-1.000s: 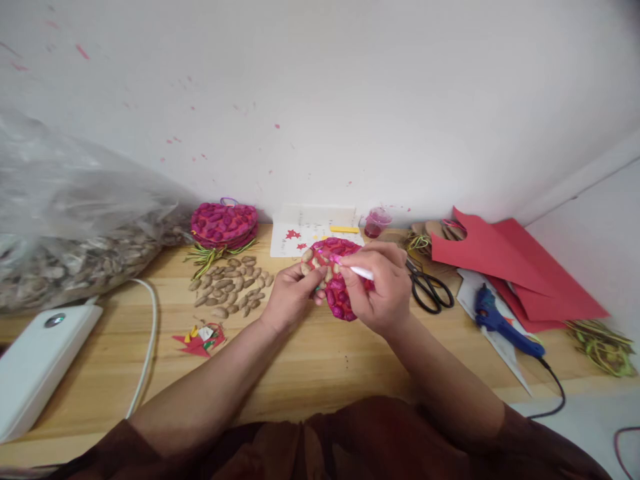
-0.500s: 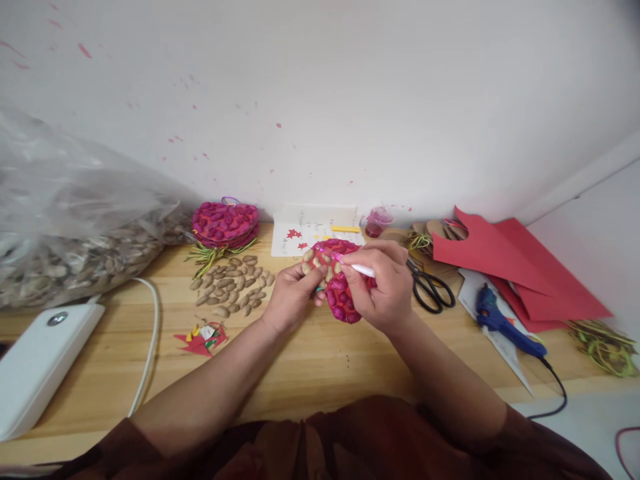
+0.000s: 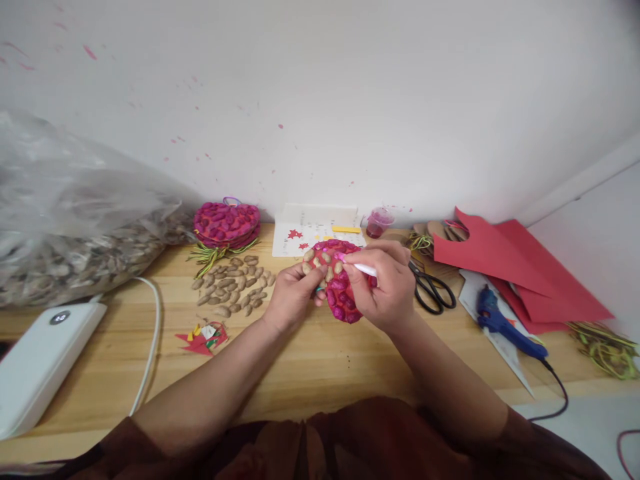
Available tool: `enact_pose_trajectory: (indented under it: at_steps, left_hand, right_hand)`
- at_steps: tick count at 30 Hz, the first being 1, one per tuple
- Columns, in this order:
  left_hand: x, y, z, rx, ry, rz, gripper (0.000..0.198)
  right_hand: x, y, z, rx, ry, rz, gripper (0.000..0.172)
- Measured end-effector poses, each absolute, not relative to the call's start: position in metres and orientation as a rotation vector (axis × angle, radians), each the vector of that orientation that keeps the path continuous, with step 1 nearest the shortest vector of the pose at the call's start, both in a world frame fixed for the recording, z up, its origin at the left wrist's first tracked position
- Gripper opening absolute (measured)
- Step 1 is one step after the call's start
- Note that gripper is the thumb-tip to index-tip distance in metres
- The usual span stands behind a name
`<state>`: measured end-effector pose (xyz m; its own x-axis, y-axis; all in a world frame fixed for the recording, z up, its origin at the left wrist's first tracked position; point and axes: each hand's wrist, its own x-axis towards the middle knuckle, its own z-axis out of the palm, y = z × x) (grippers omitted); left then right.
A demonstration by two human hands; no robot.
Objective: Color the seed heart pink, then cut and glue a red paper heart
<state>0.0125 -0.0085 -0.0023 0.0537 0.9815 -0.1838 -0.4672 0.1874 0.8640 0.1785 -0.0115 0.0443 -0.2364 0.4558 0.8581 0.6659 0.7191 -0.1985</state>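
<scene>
My left hand (image 3: pixel 293 295) pinches the left edge of a round red craft piece (image 3: pixel 344 303) covered with peanuts, its thumb lying on the front. Many of those peanuts are painted magenta; several near the left and middle are bare tan. Between the fingers of my right hand (image 3: pixel 387 287) is a slim white-handled paintbrush (image 3: pixel 364 269), its pink tip touching the upper part of the piece. The piece is held up above the table, and my right hand hides its right side. Loose peanuts (image 3: pixel 233 285) lie left of my left hand.
Finished-looking magenta peanut pieces (image 3: pixel 227 223) are stacked by the wall, near a clear cup of magenta paint (image 3: pixel 379 223) and a white sheet (image 3: pixel 285 247). Black scissors (image 3: pixel 434 293), a blue glue gun (image 3: pixel 505 327) and red paper (image 3: pixel 520 267) lie right. Left are a peanut bag (image 3: pixel 100 247) and white power bank (image 3: pixel 47 367).
The brush tip has shifted very slightly to the right on the piece. Both hands keep the same hold, and the whole view has moved a little.
</scene>
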Motion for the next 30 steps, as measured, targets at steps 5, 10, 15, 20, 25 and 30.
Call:
enact_pose_trajectory:
  at_steps: [5, 10, 15, 20, 25, 30]
  left_hand:
    - [0.0128, -0.0086, -0.0024, 0.738, 0.932, 1.25, 0.047]
    - [0.0109, -0.0098, -0.0029, 0.879, 0.993, 1.245, 0.048]
    - [0.0104, -0.0112, -0.0033, 0.945, 1.027, 1.242, 0.044]
    - [0.0106, -0.0103, -0.0048, 0.897, 1.014, 1.242, 0.044]
    - [0.0104, -0.0094, -0.0043, 0.859, 1.018, 1.247, 0.044]
    - [0.0105, -0.0102, -0.0038, 0.878, 1.023, 1.246, 0.044]
  right_hand:
    - [0.1788, -0.0112, 0.0448, -0.87, -1.879, -0.249, 0.013]
    - [0.1745, -0.0142, 0.0454, -0.861, -1.904, -0.266, 0.01]
    - [0.1729, -0.0147, 0.0438, -0.845, -1.908, -0.282, 0.012]
    - [0.1749, -0.0123, 0.0443, -0.84, -1.908, -0.284, 0.015]
    - [0.1774, -0.0113, 0.0443, -0.852, -1.893, -0.266, 0.016]
    - [0.1763, -0.0119, 0.0436, -0.854, -1.903, -0.273, 0.015]
